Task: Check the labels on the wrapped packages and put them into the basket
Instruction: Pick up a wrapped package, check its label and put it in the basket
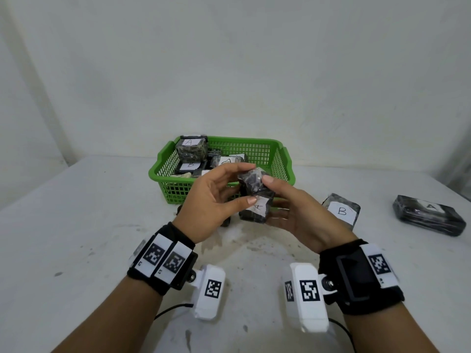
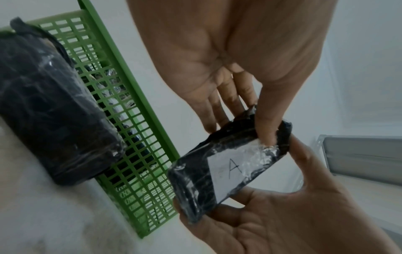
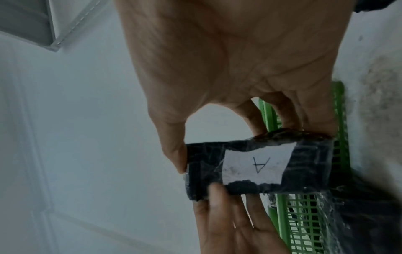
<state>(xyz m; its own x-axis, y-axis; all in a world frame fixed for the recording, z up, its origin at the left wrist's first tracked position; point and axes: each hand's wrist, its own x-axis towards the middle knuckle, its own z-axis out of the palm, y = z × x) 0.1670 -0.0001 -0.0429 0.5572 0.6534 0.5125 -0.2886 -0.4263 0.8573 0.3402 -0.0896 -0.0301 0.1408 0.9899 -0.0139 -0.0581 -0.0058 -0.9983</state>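
The held package (image 1: 256, 193) was a small block wrapped in dark, glossy, crinkled film, with a white paper label (image 1: 259, 205) under the wrap bearing a handwritten "A". It was raised clear of the white table (image 1: 76, 225), just in front of the green basket (image 1: 279, 159). The left hand (image 1: 211, 197) pinched it between thumb and fingers, the fingers only partly curled. The right hand (image 1: 293, 210) gripped its other side, thumb on the upper end and fingers beneath. In the wrist views the label faced the palms and the letter read plainly.

The basket was of green plastic lattice and held several like packages; labels reading "A" and "B" showed on them. On the table to the right lay a package marked "B" (image 1: 341, 210) and, farther right and well apart, a longer package marked "A" (image 1: 430, 215). Another dark package (image 2: 52, 111) lay against the basket's outer wall; no label showed on it.
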